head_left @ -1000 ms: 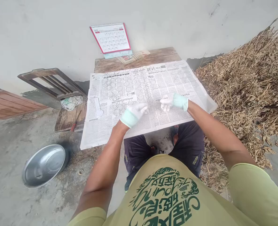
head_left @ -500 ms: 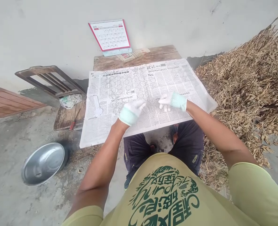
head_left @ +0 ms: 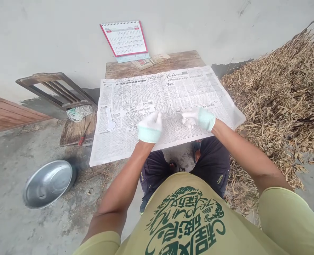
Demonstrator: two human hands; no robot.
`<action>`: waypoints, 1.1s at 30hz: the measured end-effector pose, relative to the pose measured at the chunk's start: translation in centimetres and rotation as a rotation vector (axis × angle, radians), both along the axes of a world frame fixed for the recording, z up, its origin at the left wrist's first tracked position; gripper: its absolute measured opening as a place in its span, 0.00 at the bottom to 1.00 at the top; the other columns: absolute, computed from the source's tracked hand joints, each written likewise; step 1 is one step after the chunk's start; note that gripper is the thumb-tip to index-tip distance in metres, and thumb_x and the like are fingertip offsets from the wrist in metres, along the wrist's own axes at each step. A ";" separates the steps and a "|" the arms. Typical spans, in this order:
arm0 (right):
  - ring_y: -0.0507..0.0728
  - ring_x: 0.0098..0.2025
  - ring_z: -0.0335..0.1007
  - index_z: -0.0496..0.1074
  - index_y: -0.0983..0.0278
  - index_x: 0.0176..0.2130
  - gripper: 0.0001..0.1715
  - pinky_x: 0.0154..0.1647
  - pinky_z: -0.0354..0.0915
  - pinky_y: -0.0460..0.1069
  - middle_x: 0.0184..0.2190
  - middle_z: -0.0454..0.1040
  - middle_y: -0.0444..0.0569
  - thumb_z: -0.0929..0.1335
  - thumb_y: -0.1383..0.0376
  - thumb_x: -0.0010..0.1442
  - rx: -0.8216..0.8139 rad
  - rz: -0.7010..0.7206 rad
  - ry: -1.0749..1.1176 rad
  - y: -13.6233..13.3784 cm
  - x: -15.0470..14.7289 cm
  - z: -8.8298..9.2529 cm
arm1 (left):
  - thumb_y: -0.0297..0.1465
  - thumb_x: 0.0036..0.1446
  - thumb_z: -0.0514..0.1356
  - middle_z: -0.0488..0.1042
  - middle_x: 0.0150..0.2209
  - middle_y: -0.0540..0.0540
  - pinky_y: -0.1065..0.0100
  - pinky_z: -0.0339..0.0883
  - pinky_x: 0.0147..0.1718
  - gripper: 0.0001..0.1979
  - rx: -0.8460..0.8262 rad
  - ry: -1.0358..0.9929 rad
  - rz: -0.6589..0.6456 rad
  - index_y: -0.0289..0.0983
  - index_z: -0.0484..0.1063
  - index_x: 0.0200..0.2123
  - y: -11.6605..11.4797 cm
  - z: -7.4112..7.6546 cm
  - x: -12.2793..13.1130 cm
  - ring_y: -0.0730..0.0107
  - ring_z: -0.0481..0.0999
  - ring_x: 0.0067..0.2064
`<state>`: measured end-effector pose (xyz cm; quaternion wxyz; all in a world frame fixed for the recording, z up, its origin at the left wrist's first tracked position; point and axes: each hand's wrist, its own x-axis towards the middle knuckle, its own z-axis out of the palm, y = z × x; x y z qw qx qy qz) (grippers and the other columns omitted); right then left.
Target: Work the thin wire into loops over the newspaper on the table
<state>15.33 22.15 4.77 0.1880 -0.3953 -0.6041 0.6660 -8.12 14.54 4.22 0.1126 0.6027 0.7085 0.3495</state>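
Note:
A newspaper (head_left: 135,95) lies spread over a small wooden table (head_left: 172,62) in front of me. Both my hands wear white gloves with pale green cuffs. My left hand (head_left: 150,126) rests over the near middle of the paper, its fingers curled together toward the sheet. My right hand (head_left: 196,118) is just to its right, fingers bent inward and loosely closed above the paper. Nothing nameable shows in either hand. A flat white spoon-shaped thing (head_left: 110,119) lies on the paper's left part.
A desk calendar (head_left: 125,38) leans on the wall behind the table. A metal basin (head_left: 49,183) sits on the concrete floor at left. A wooden chair frame (head_left: 56,90), a plastic bag and a red-handled tool are left of the table. Dry stalks (head_left: 281,95) pile up at right.
My left hand has turned and drawn its fingers in, moving slightly right. My right hand has curled its fingers and dropped a little toward the paper.

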 end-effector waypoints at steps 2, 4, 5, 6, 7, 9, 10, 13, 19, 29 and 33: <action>0.50 0.22 0.69 0.69 0.62 0.31 0.21 0.21 0.66 0.46 0.25 0.75 0.45 0.75 0.51 0.64 -0.124 -0.023 0.113 -0.1 0.0 -0.5 | 0.35 0.69 0.54 0.58 0.22 0.49 0.63 0.58 0.33 0.20 0.001 -0.001 0.005 0.42 0.62 0.22 -0.2 -0.2 0.2 0.63 0.67 0.30; 0.49 0.21 0.66 0.67 0.62 0.30 0.21 0.20 0.64 0.45 0.26 0.74 0.44 0.75 0.53 0.64 -0.236 -0.053 0.220 -0.3 -0.3 -0.9 | 0.34 0.68 0.55 0.60 0.23 0.48 0.63 0.59 0.36 0.19 -0.005 -0.014 0.006 0.42 0.62 0.22 -0.2 -0.6 0.4 0.61 0.69 0.33; 0.49 0.21 0.66 0.67 0.62 0.30 0.20 0.20 0.63 0.45 0.26 0.74 0.44 0.75 0.55 0.64 -0.267 -0.064 0.248 -0.5 -0.6 -0.9 | 0.34 0.68 0.55 0.61 0.24 0.48 0.63 0.60 0.37 0.19 -0.013 -0.030 0.004 0.42 0.62 0.23 -0.2 -0.8 0.5 0.60 0.70 0.34; 0.49 0.20 0.65 0.67 0.62 0.30 0.20 0.19 0.62 0.45 0.26 0.74 0.44 0.75 0.56 0.64 -0.290 -0.069 0.266 -0.8 -0.8 -0.9 | 0.34 0.68 0.55 0.61 0.24 0.47 0.63 0.60 0.37 0.18 -0.025 -0.051 0.007 0.42 0.62 0.23 -0.1 -0.9 0.6 0.60 0.70 0.35; 0.48 0.20 0.64 0.66 0.62 0.30 0.20 0.19 0.61 0.45 0.26 0.73 0.43 0.75 0.57 0.64 -0.308 -0.070 0.275 -1.0 -1.0 -0.8 | 0.34 0.68 0.56 0.62 0.24 0.47 0.63 0.60 0.37 0.18 -0.041 -0.074 0.015 0.42 0.62 0.23 0.0 -1.1 0.6 0.60 0.70 0.35; 0.48 0.19 0.63 0.65 0.63 0.28 0.21 0.18 0.61 0.45 0.25 0.72 0.42 0.75 0.58 0.64 -0.327 -0.062 0.285 -1.6 -1.2 -0.6 | 0.36 0.68 0.56 0.63 0.24 0.48 0.63 0.59 0.37 0.17 -0.070 -0.116 0.043 0.42 0.63 0.24 0.3 -1.3 0.5 0.61 0.70 0.35; 0.48 0.19 0.63 0.65 0.63 0.27 0.22 0.18 0.61 0.45 0.25 0.72 0.43 0.76 0.58 0.63 -0.325 -0.056 0.285 -1.8 -1.2 -0.5 | 0.37 0.68 0.55 0.64 0.24 0.48 0.62 0.59 0.36 0.17 -0.077 -0.130 0.061 0.42 0.64 0.24 0.5 -1.4 0.4 0.60 0.70 0.35; 0.49 0.21 0.67 0.68 0.63 0.28 0.21 0.19 0.64 0.45 0.27 0.75 0.45 0.77 0.56 0.60 -0.242 -0.084 0.248 -2.3 -0.9 -0.2 | 0.40 0.68 0.53 0.65 0.24 0.48 0.62 0.60 0.36 0.19 -0.079 -0.129 0.106 0.43 0.63 0.24 1.5 -1.6 -0.6 0.60 0.72 0.35; 0.52 0.25 0.73 0.73 0.64 0.30 0.19 0.23 0.69 0.46 0.29 0.78 0.50 0.77 0.54 0.60 -0.042 -0.164 0.168 -3.0 0.0 0.3 | 0.41 0.68 0.54 0.71 0.24 0.45 0.57 0.66 0.40 0.20 -0.189 -0.026 0.124 0.43 0.65 0.23 3.8 -2.0 -4.2 0.57 0.74 0.33; 0.52 0.24 0.72 0.75 0.64 0.31 0.16 0.26 0.71 0.48 0.28 0.79 0.49 0.74 0.56 0.65 0.074 -0.161 0.153 -4.0 -0.4 1.0 | 0.46 0.67 0.61 0.84 0.43 0.40 0.51 0.71 0.52 0.18 -0.096 -0.344 0.038 0.39 0.81 0.48 -0.8 2.2 -2.5 0.48 0.82 0.48; 0.51 0.23 0.72 0.75 0.64 0.30 0.13 0.28 0.71 0.48 0.24 0.77 0.46 0.71 0.62 0.66 0.088 -0.143 0.080 -4.8 -1.0 1.8 | 0.50 0.60 0.67 0.84 0.32 0.42 0.60 0.74 0.40 0.21 -0.249 -0.836 -0.191 0.37 0.82 0.40 -1.3 1.1 -0.2 0.57 0.83 0.36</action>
